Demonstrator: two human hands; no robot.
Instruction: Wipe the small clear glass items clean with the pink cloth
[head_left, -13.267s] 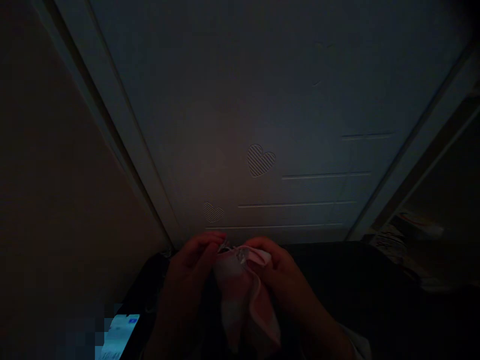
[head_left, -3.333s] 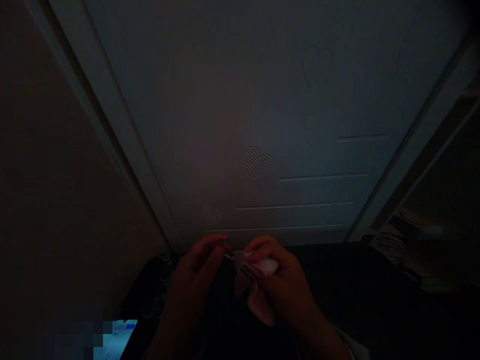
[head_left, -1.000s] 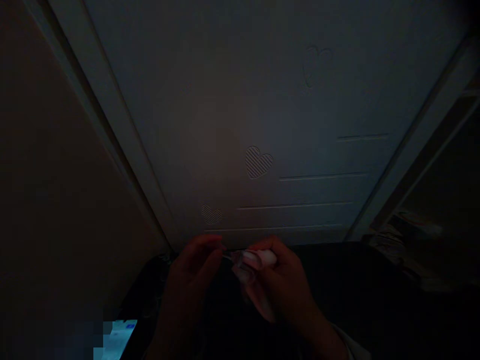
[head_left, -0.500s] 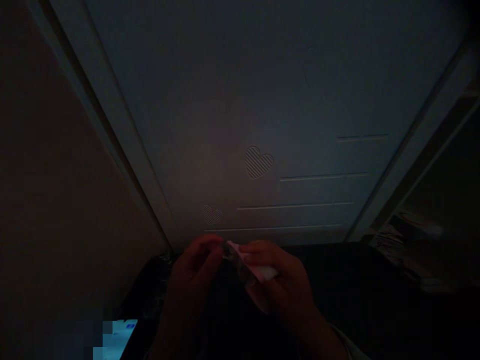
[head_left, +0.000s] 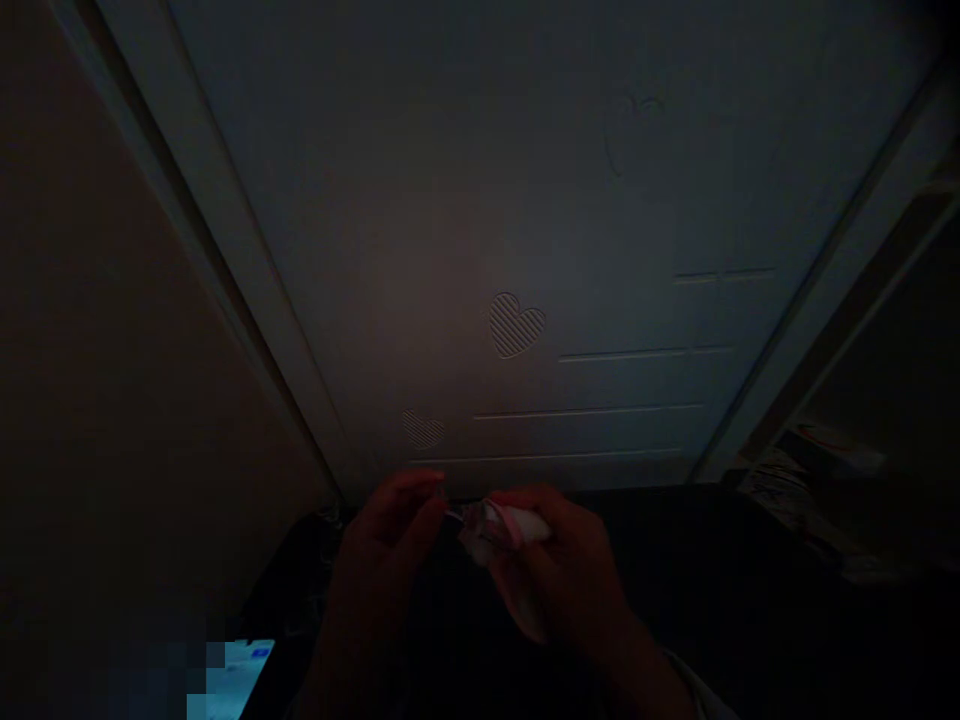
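The scene is very dark. My right hand (head_left: pixel 566 550) is closed around a small pale pink and white item (head_left: pixel 517 525), whose crumpled, glossy end points left. My left hand (head_left: pixel 390 530) is left of it, thumb and forefinger brought together near a thin, pale strand or edge (head_left: pixel 453 515) that reaches toward the item. What lies between the left fingertips is too small and dim to name. Both hands are above a black surface (head_left: pixel 450 640).
Behind the hands stands a pale panel (head_left: pixel 600 220) with engraved hearts (head_left: pixel 516 325) and grooved lines. A brown wall (head_left: pixel 135 400) is at left, a lit screen (head_left: pixel 240 680) at lower left. Papers or packages (head_left: pixel 832 455) lie on the right.
The pink and white item has turned in my right hand, showing more of its white part and a crumpled left end. My left hand has barely moved.
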